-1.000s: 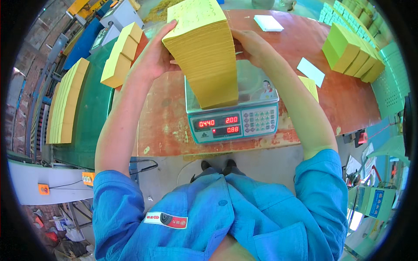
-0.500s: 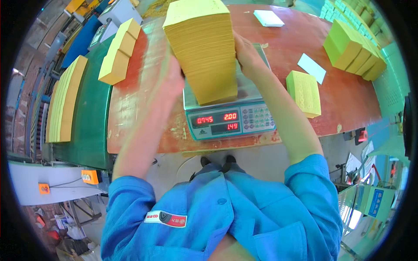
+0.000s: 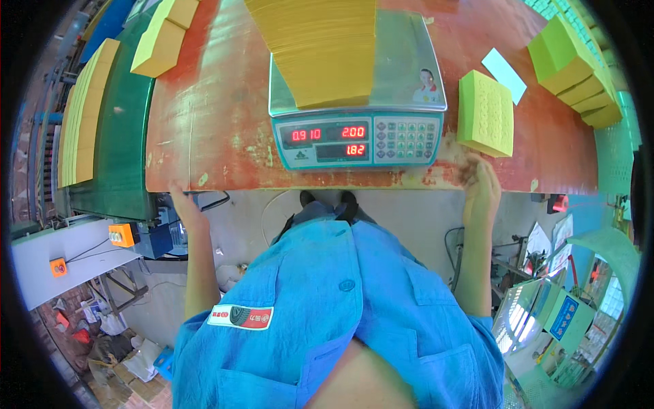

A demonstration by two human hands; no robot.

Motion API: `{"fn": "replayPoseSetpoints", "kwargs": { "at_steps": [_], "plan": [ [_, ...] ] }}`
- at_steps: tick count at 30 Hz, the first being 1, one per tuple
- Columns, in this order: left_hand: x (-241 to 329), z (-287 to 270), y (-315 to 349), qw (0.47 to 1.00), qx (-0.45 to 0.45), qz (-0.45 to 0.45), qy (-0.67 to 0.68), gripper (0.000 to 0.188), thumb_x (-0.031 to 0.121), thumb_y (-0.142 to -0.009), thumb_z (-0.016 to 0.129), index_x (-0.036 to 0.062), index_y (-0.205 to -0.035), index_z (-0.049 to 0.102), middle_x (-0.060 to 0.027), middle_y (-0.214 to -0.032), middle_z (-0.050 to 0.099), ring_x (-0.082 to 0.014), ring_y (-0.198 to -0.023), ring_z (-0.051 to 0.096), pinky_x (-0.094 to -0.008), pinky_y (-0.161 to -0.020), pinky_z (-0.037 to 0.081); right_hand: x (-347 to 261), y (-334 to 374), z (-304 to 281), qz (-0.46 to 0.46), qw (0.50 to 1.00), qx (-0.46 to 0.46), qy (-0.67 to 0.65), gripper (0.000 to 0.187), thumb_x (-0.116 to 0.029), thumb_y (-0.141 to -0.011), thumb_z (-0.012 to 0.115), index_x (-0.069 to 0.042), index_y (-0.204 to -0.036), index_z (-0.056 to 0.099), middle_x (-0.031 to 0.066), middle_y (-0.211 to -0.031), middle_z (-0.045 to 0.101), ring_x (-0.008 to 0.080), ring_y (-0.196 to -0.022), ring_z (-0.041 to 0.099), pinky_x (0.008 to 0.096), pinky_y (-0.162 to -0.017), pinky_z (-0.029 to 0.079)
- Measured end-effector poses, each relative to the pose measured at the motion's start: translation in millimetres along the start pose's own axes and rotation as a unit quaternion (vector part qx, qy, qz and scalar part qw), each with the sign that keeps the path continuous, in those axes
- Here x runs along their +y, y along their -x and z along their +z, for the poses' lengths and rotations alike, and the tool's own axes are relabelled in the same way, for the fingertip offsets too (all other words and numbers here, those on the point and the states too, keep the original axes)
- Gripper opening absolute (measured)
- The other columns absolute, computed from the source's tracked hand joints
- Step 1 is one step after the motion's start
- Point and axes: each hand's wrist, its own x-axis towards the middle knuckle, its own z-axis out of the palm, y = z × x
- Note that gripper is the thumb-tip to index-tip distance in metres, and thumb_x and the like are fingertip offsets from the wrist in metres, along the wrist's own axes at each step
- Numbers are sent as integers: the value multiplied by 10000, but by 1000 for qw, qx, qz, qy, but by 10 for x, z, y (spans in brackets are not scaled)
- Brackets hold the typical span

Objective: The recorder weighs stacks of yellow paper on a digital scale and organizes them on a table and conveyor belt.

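A tall stack of yellow paper sheets (image 3: 327, 58) stands on the metal plate of a digital scale (image 3: 357, 141), its top cut off by the upper edge of the view. Both hands are apart from it. My left hand (image 3: 189, 208) hangs at the table's front edge, left of the scale, fingers extended and somewhat blurred, with nothing in it. My right hand (image 3: 481, 180) is right of the scale, just below a smaller yellow paper block (image 3: 485, 114). Its fingers are loosely bent and apart, holding nothing. The scale's red digits are lit.
A pale blue card (image 3: 504, 75) lies beyond the small block on the red table (image 3: 218, 123). More yellow stacks (image 3: 572, 71) stand at the far right. On the left, yellow blocks (image 3: 158, 46) and a long row of sheets (image 3: 88, 116) rest by a green surface (image 3: 126, 153).
Both hands have let go of the tall paper stack and drawn back toward me, one to each side. The scale's reading has risen. The view has shifted, so the table sits higher.
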Motion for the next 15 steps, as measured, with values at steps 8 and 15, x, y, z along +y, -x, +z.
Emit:
{"fn": "replayPoseSetpoints", "kwargs": {
  "at_steps": [8, 15],
  "plan": [
    [147, -73, 267, 994, 96, -31, 52, 577, 382, -982, 378, 18, -1429, 347, -143, -1477, 342, -262, -1387, 294, -452, -1116, 257, 231, 217, 184, 64, 987, -25, -142, 232, -107, -973, 466, 10, -1119, 602, 102, -946, 652, 178, -825, 617, 320, -772, 500],
    [397, 185, 17, 997, 33, 30, 64, 592, 419, -995, 364, 16, -1428, 349, -146, -1474, 350, -258, -1397, 288, -422, -1121, 265, 306, 374, 309, 38, 993, 4, -110, 224, -89, -971, 460, 16, -1096, 613, 96, -923, 653, 170, -793, 616, 311, -752, 502]
  ]
}}
